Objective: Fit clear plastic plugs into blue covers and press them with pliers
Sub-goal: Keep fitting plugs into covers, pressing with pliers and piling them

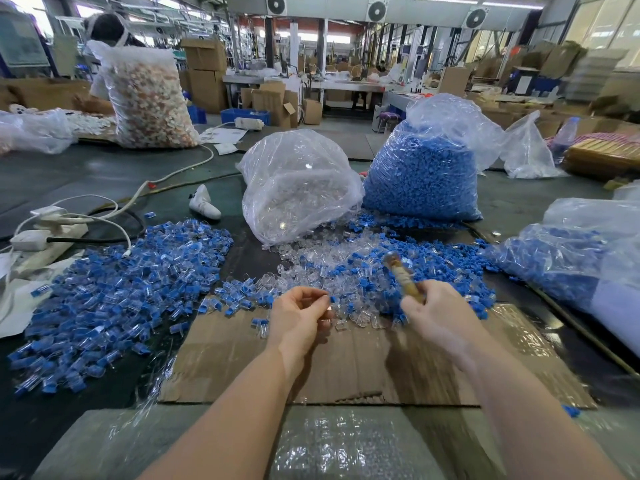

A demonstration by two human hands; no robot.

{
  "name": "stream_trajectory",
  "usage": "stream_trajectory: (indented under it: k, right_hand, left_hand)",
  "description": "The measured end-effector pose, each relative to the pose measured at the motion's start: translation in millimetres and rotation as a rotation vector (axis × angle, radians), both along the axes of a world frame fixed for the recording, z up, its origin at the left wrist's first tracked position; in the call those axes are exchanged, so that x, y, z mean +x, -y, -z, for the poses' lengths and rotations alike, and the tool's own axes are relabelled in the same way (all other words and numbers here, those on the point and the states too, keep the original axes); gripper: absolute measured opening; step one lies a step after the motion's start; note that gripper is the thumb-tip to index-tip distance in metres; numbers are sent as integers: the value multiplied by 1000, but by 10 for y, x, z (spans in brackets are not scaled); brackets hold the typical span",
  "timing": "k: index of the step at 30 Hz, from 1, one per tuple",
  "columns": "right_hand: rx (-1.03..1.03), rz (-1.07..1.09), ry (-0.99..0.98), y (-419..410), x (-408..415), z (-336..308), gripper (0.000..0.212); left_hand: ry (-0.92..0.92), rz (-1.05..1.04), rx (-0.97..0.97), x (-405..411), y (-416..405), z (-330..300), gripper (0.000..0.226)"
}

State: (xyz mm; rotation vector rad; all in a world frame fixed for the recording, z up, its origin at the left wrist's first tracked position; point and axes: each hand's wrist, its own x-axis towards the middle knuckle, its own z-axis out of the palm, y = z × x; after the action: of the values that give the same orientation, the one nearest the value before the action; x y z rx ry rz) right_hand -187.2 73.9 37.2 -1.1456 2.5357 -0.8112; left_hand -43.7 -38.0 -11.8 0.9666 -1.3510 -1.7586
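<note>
Blue covers [426,181] and clear plugs [298,199] are still filling their bags; I'm seeing the assembled pile [114,292] growing on the counter. Left hand [299,317] is pinching a small piece, right hand [440,313] is clamping the pliers [403,277].

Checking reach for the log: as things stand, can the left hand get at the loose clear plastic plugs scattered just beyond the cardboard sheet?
Probably yes: the left hand hovers right beside the loose clear plastic plugs, nothing between them, though its fingertips seem already curled on something small.
</note>
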Motion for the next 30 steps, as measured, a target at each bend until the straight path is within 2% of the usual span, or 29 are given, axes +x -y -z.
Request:
stream_trajectory:
  k: [3,8,12,22,28,30]
  right_hand:
    - [19,-145,333,0,211,-108,12]
    - [104,-184,450,12,398,-131,18]
    - [143,-202,446,5,463,-173,21]
    - [206,-287,388,-52,524,-279,12]
    - [203,-285,387,-63,542,-310,16]
    - [217,-270,360,-60,536,-324,28]
  left_hand:
    - [-47,-41,82,-22,19,-28,3]
    - [-56,-65,106,-29,66,-43,3]
    - [-41,-84,118,-48,79,-42,8]
    - [-24,-137,135,-52,120,-32,10]
    - [-2,-153,99,-70,118,-34,11]
    - [8,-157,96,-68,117,-34,10]
